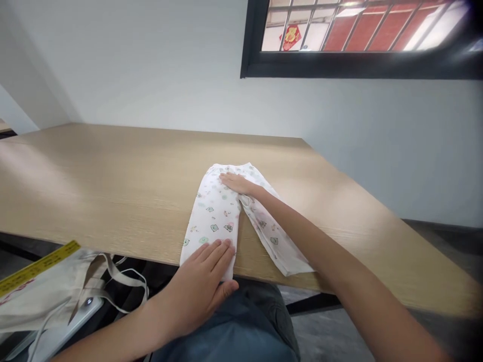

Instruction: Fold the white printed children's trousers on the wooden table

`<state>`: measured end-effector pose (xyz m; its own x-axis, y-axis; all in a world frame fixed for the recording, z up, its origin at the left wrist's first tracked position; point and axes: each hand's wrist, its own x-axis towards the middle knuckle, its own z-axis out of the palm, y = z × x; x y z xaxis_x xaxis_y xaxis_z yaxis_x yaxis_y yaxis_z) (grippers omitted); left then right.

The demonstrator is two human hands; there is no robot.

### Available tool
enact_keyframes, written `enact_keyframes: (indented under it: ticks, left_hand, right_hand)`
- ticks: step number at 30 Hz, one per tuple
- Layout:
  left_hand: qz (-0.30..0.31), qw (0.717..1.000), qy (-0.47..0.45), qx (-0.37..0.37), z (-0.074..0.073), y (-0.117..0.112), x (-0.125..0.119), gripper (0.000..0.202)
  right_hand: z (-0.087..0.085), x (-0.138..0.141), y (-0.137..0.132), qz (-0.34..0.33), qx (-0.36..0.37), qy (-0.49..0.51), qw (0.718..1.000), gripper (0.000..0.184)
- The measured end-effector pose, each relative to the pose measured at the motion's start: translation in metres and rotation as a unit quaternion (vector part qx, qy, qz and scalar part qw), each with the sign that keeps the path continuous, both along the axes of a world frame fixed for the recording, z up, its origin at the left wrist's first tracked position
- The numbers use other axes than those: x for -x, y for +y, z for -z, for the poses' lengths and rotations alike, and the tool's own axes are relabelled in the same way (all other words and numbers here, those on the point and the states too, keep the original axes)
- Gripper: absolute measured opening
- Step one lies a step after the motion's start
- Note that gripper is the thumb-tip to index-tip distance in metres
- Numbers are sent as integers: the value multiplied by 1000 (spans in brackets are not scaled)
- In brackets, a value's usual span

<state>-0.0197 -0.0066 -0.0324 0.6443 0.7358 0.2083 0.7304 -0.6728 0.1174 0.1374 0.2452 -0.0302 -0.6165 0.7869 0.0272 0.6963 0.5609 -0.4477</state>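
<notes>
A small pair of white trousers (217,213) with a print of green and pink figures lies flat on the wooden table (124,176). Its waist points toward the wall and its legs spread toward me. My left hand (206,276) rests on the lower end of the left leg, fingers stretched out, where the hem hangs over the table's front edge. Near the waist, my right hand (236,183) lies flat on the cloth with its fingers extended. My right forearm crosses over the right leg and hides part of it.
Below the table edge at left sit a cream cloth bag (49,286) with straps, a yellow strip (39,266) and a white device (71,329) with a cable. A pale wall (158,65) stands behind the table, with a dark-framed barred window (339,63) at upper right.
</notes>
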Motion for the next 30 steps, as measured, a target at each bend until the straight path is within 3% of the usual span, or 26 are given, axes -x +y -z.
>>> enact_keyframes:
  ticks: [3, 6, 10, 13, 15, 18, 21, 23, 26, 30]
  left_hand:
    - [36, 999, 4, 40, -19, 29, -10, 36]
    - [25, 998, -15, 56, -32, 82, -36, 38]
    - [16, 996, -18, 88, -29, 160, -82, 47]
    - [25, 993, 0, 118, -20, 180, -110, 56]
    - [49, 989, 14, 136, -16, 163, -122, 61]
    - [111, 983, 32, 141, -12, 105, -130, 61]
    - [157, 983, 13, 90, -5, 43, -132, 63]
    - [151, 988, -14, 32, 4, 18, -135, 64]
    - [99, 992, -65, -45, 16, 9, -146, 53]
    - [76, 989, -90, -92, 23, 21, -164, 20]
  right_hand:
    - [-9, -26, -8, 2, 38, 82, 996, 45]
    - [-21, -53, -19, 19, 85, 121, 989, 42]
    - [-27, -79, -30, 60, 136, 151, 977, 38]
    - [-21, -88, -29, 67, 147, 126, 979, 38]
    - [-15, -90, -25, 51, 126, 84, 987, 39]
    - [-4, -87, -16, 13, 41, 31, 999, 42]
    - [5, -83, -10, 7, -42, 22, 999, 42]
    - [9, -82, -10, 26, -73, 43, 996, 40]
    - [13, -82, -12, 99, -84, 82, 988, 34]
    - [12, -87, -11, 223, -85, 108, 965, 33]
